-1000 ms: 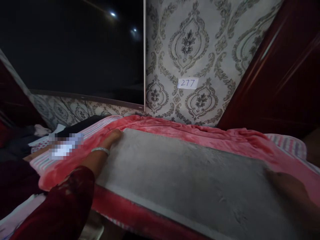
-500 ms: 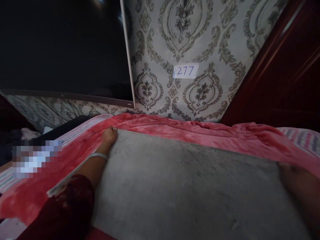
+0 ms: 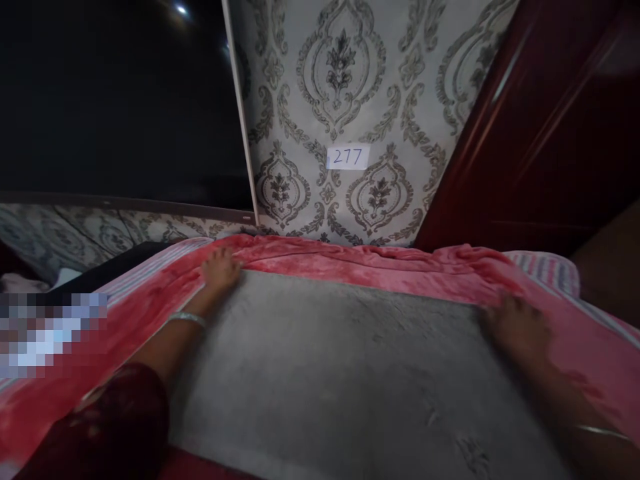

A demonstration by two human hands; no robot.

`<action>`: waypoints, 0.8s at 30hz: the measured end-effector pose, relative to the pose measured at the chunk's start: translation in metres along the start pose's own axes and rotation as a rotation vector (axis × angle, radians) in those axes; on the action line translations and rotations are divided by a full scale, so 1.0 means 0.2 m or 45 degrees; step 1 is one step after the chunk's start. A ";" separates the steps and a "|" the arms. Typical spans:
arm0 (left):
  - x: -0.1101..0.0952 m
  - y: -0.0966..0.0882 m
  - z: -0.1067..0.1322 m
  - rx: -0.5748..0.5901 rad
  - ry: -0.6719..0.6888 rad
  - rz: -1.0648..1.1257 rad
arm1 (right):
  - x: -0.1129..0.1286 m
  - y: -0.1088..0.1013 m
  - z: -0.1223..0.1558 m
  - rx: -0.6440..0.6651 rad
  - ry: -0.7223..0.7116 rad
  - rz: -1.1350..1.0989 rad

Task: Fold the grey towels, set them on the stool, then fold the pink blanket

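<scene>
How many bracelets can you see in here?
2. One bracelet is worn behind the left hand; another bracelet is worn behind the right hand, near the lower right corner. The dark red sleeve might hide more.

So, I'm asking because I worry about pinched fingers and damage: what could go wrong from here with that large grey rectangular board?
The large grey rectangular board is over a soft-looking red plush blanket, so it might slide or tilt if pushed unevenly. The blanket is wrinkled beyond the board's far edge; a fold could catch there. The left grip and right grip are at its far corners, so fingers could get pinched.
</scene>
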State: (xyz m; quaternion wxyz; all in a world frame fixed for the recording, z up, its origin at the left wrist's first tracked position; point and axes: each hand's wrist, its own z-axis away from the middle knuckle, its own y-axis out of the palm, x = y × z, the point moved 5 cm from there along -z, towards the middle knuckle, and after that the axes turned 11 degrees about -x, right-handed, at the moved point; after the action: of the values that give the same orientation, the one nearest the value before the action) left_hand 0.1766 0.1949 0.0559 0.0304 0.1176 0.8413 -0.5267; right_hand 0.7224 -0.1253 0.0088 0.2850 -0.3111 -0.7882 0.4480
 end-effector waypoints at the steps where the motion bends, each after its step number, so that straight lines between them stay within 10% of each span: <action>1: -0.13 0.00 0.05 0.007 0.176 0.059 | 0.12 -0.01 0.05 -0.025 -0.175 -0.036; 5: -0.64 0.12 0.38 0.261 0.985 0.389 | 0.51 0.05 0.27 0.078 -0.690 -0.155; 10: -0.81 0.28 0.61 0.500 1.114 0.438 | 0.63 0.17 0.41 0.303 -0.844 -0.216; 17: -0.67 0.30 0.51 0.457 1.048 0.369 | 0.49 0.22 0.31 0.302 -0.788 -0.223; 24: -0.03 0.26 0.15 0.367 0.216 -0.097 | -0.08 0.23 0.08 0.288 -0.119 -0.033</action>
State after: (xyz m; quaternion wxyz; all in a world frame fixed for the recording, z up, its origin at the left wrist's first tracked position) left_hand 0.1931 0.1885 -0.0023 -0.0780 0.1329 0.7605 -0.6308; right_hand 0.7310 -0.1266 -0.0421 0.2869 -0.2456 -0.7490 0.5444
